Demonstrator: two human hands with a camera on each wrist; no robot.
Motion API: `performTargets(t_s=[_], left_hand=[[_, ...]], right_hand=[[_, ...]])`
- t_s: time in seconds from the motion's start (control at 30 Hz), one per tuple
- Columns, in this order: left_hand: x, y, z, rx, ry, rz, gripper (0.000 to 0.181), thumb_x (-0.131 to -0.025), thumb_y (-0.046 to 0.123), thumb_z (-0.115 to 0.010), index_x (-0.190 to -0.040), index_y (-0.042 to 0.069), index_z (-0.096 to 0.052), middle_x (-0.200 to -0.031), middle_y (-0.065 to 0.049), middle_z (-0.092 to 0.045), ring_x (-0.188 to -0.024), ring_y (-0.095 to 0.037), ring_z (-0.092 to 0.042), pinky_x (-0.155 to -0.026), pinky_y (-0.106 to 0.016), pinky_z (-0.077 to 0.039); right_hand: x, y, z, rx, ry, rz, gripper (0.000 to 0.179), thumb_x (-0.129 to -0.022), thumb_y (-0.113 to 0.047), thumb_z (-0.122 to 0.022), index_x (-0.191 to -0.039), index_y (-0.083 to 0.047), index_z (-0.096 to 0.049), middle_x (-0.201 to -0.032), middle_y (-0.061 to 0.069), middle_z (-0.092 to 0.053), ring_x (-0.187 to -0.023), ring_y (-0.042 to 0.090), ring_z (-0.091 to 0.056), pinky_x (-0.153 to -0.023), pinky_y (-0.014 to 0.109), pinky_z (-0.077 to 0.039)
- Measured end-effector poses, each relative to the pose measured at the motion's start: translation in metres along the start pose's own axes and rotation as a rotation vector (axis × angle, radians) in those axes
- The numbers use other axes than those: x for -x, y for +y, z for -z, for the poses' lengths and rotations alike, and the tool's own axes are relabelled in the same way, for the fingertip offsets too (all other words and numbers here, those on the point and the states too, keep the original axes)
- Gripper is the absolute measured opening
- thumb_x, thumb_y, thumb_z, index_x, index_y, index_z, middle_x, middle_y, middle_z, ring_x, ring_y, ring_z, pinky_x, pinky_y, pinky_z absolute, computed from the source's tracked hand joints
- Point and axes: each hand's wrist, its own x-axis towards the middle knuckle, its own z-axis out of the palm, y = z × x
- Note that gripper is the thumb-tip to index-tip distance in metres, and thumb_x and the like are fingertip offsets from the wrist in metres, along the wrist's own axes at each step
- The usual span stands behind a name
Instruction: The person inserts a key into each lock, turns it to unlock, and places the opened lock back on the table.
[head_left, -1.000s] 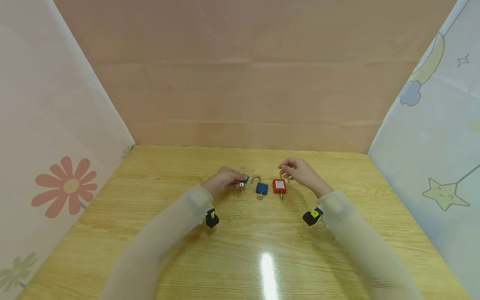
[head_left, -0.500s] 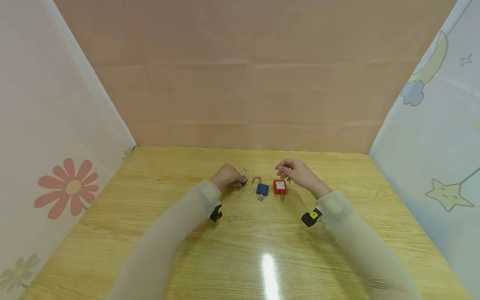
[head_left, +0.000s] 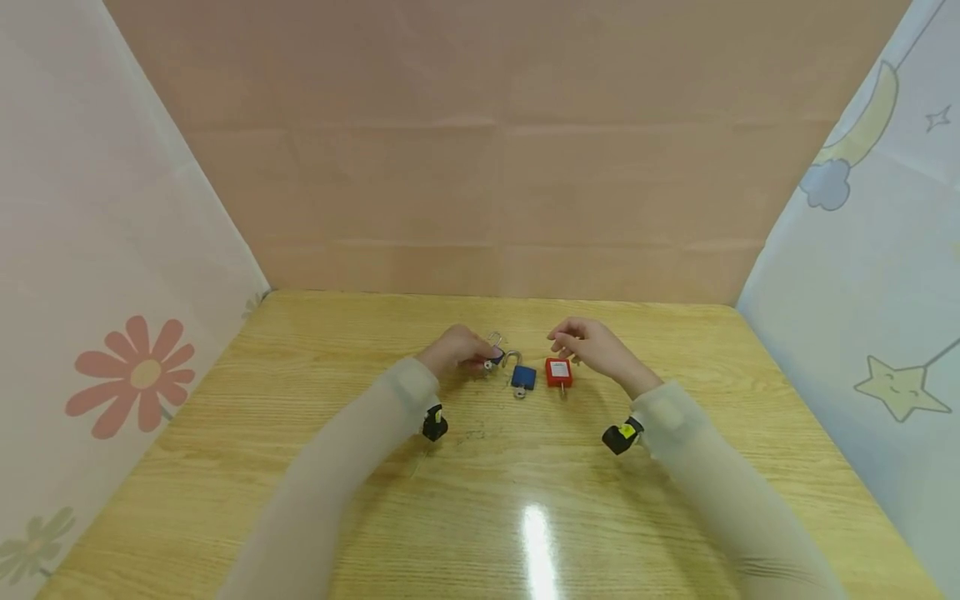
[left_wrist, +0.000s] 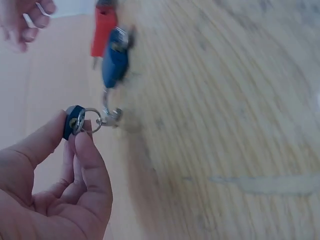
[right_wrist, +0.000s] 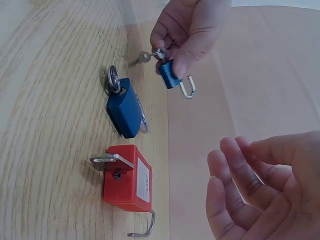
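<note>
My left hand (head_left: 459, 348) pinches a small blue padlock (right_wrist: 170, 75) between thumb and fingers, off the table. Its shackle stands open, and a ring with keys (right_wrist: 145, 56) dangles from its keyhole end. Just right of it on the table lies a larger blue padlock (head_left: 523, 377), shackle open, a key in its keyhole. Further right rests a red padlock (head_left: 558, 372) with a white label, an open shackle and a key (right_wrist: 107, 159) inserted. Above and behind the red padlock hovers my right hand (head_left: 592, 343), fingers loosely bent, holding nothing.
The padlocks are on a wooden table (head_left: 480, 500) with light scuff marks. A plain pinkish panel (head_left: 495, 167) closes off the back. Patterned side panels stand left (head_left: 135, 208) and right (head_left: 862, 275). Both wrists carry small black cameras (head_left: 435, 423).
My left hand has shifted a little to the right with the small blue padlock, tilting it and its keys on the way. My right hand has drifted slightly left.
</note>
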Motion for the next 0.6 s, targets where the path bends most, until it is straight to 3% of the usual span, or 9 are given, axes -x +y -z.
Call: performTargets(t_s=[0.13,0.23,0.4,0.6], left_hand=[[0.004,0.003,0.003,0.019,-0.070,0.009,0.018,-0.085,0.009,-0.074,-0.096,-0.004,-0.070,-0.073,-0.002,-0.063,-0.059,-0.010,-0.058,-0.064,-0.024,-0.055],[0.006,0.002,0.004,-0.004,-0.084,0.031,0.014,-0.086,0.009,-0.074,-0.092,-0.002,-0.069,-0.071,-0.002,-0.062,-0.057,-0.010,-0.056,-0.058,-0.021,-0.052],[0.002,-0.005,0.004,-0.057,-0.054,0.049,0.013,-0.086,0.009,-0.073,-0.091,-0.003,-0.069,-0.069,-0.001,-0.061,-0.054,-0.008,-0.055,-0.053,-0.019,-0.050],[-0.003,-0.011,0.001,-0.113,0.043,0.033,0.021,-0.087,0.013,-0.073,-0.102,-0.003,-0.071,-0.075,-0.002,-0.061,-0.054,-0.009,-0.055,-0.054,-0.020,-0.051]], right_hand=[[-0.001,0.000,0.000,-0.002,-0.010,-0.003,0.028,-0.104,-0.021,-0.045,-0.119,-0.002,-0.060,-0.108,0.018,-0.065,-0.096,0.032,-0.064,-0.085,0.052,-0.052],[-0.001,-0.001,0.000,-0.004,-0.010,-0.002,0.027,-0.104,-0.020,-0.045,-0.119,-0.003,-0.060,-0.108,0.017,-0.065,-0.096,0.032,-0.064,-0.085,0.052,-0.052],[-0.001,-0.002,-0.001,-0.018,-0.020,0.008,0.027,-0.104,-0.021,-0.045,-0.119,-0.003,-0.060,-0.108,0.018,-0.064,-0.097,0.034,-0.064,-0.086,0.053,-0.052],[0.001,-0.004,-0.003,-0.025,-0.029,0.017,0.028,-0.104,-0.021,-0.046,-0.119,-0.002,-0.060,-0.107,0.018,-0.064,-0.097,0.035,-0.064,-0.087,0.052,-0.052]])
